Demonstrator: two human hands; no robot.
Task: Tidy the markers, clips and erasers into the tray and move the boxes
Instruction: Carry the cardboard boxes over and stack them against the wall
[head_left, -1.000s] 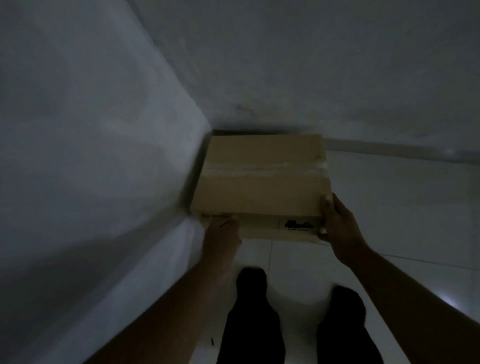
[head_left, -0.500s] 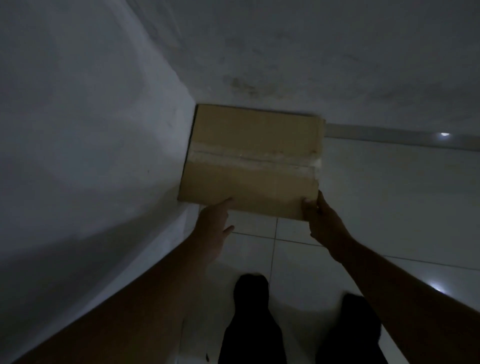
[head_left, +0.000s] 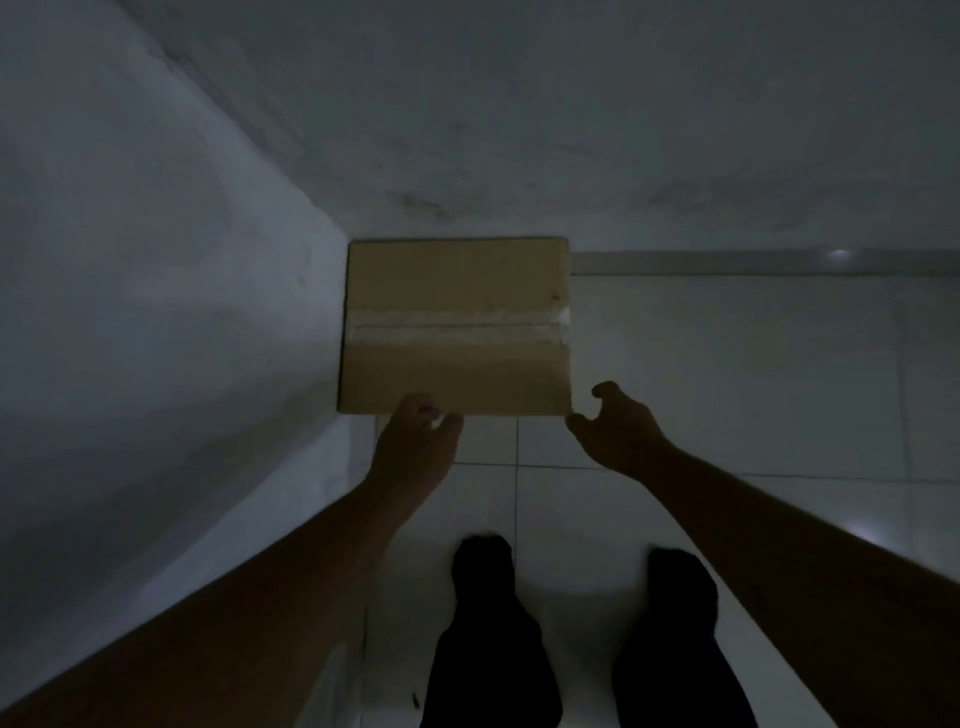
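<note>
Dim light. Box (head_left: 457, 327) sits on the tiled floor (head_left: 727, 374), pushed into the corner — its left side against the left wall (head_left: 156, 312), far edge at the back wall (head_left: 519, 130). A taped seam runs across its top. Left hand (head_left: 415, 447): fingertips touch the box's near edge, fingers loosely together, gripping nothing. Right hand (head_left: 618, 431): spread and curled, empty, just off the near right corner.

White tiled floor (head_left: 727, 395), glossy with dark grout lines, carries one taped cardboard box (head_left: 457, 327) pushed into the corner, its left side and far side against the two walls, plus the person's two dark-clad feet (head_left: 488, 571) standing nearer the camera, apart from the box.
</note>
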